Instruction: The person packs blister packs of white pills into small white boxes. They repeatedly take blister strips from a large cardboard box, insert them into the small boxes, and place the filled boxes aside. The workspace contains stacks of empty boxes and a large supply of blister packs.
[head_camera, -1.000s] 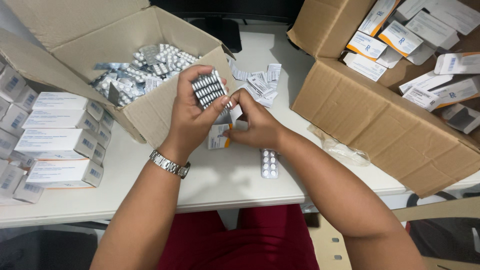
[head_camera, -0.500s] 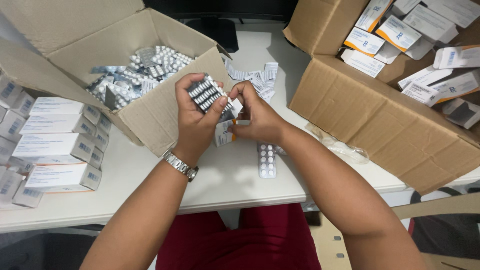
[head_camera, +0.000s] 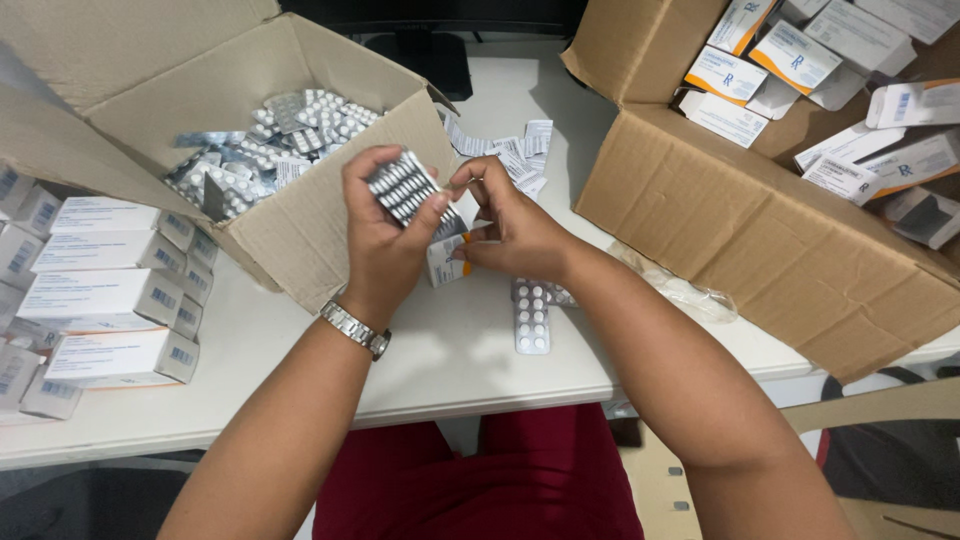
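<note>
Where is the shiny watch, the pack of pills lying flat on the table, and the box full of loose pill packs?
wristwatch (head_camera: 355, 329), head view, on its metal band.
blister pack on the table (head_camera: 531, 318), head view, on its middle.
open cardboard box (head_camera: 320, 215), head view, on its front wall.

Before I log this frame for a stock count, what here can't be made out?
Head view only:
- Small carton: mostly hidden behind both hands.
- Blister strips in the left hand: how many are stacked cannot be told.
- Blister strip on the table: its top is covered by the right hand.
- Right cardboard box: cut off by the frame edge.
</note>
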